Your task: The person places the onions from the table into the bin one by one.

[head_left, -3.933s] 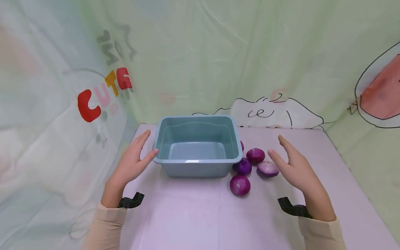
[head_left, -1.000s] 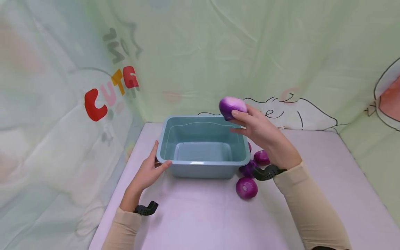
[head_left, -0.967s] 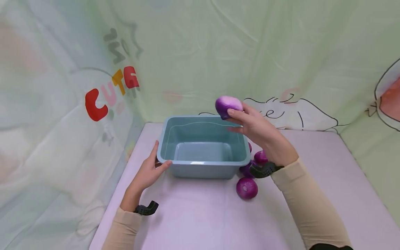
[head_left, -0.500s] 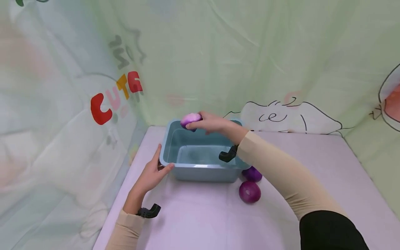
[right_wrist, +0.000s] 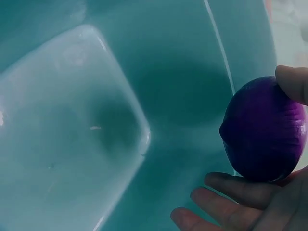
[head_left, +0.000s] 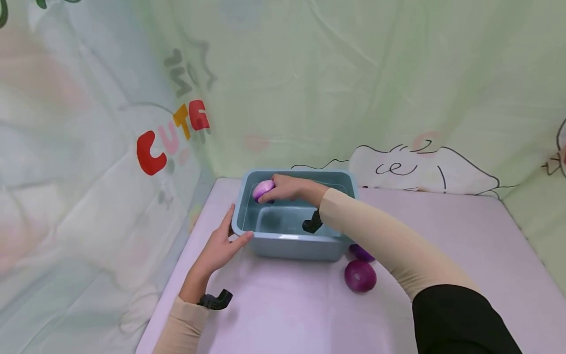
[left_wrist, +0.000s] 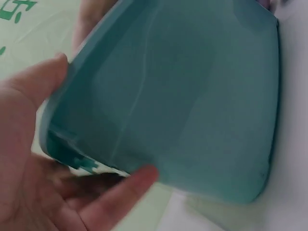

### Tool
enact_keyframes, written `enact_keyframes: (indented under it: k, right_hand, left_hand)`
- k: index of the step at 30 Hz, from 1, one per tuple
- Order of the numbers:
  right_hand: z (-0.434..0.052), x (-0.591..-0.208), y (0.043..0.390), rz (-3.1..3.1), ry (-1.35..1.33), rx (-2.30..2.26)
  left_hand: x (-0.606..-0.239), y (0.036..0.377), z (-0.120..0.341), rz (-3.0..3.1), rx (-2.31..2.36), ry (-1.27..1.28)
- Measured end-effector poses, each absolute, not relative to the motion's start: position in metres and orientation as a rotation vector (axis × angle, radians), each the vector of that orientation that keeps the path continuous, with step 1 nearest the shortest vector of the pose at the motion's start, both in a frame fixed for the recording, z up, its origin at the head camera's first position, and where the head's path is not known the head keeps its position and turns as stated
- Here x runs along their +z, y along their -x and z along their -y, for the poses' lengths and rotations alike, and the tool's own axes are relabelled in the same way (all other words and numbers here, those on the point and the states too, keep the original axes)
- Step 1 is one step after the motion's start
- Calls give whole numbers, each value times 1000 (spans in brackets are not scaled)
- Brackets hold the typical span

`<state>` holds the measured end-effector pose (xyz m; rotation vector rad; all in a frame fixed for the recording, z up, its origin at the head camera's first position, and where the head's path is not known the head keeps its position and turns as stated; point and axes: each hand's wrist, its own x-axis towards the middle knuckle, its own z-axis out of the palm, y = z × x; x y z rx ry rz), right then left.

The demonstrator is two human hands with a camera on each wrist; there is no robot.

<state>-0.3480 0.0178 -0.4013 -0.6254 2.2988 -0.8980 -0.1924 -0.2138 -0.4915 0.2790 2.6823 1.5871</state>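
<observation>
Lower centre of the head view: pale pink table [head_left: 287,314], with the person's left sleeve at the bottom edge. Just above it, the left hand [head_left: 218,248] grips the near left corner of the blue-grey tub [head_left: 295,245], thumb along the front rim, fingers round the side; the left wrist view shows the thumb on one face of the corner and fingers under the rim. Right of the tub's front wall, a dark purple onion [head_left: 360,276] lies on the table, and a second onion [head_left: 362,253] sits just behind it, partly hidden by the right forearm and close to the tub. The right arm crosses from the lower right over the tub's near right corner. Further back, in the middle of the frame, the right hand [head_left: 289,188] grasps a purple-and-white onion [head_left: 263,190] inside the tub, at its far left corner, held above the tub floor; the right wrist view shows fingertips curled round it against the inner wall. Behind, upper frame: green printed cloth backdrop [head_left: 336,83] with red "CUTE" lettering [head_left: 172,135] at left.
</observation>
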Motion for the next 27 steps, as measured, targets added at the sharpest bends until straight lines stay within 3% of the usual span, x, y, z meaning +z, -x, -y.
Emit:
enact_keyframes:
  k: [8,27]
  right_hand:
    - [-10,-409,347,-2300,669,-817]
    - [6,-431,353,-2266,701,-742]
  left_hand:
    - [-484,189,213,-2743,1477,-107]
    - [-483,182,210,-2736,1421,-37]
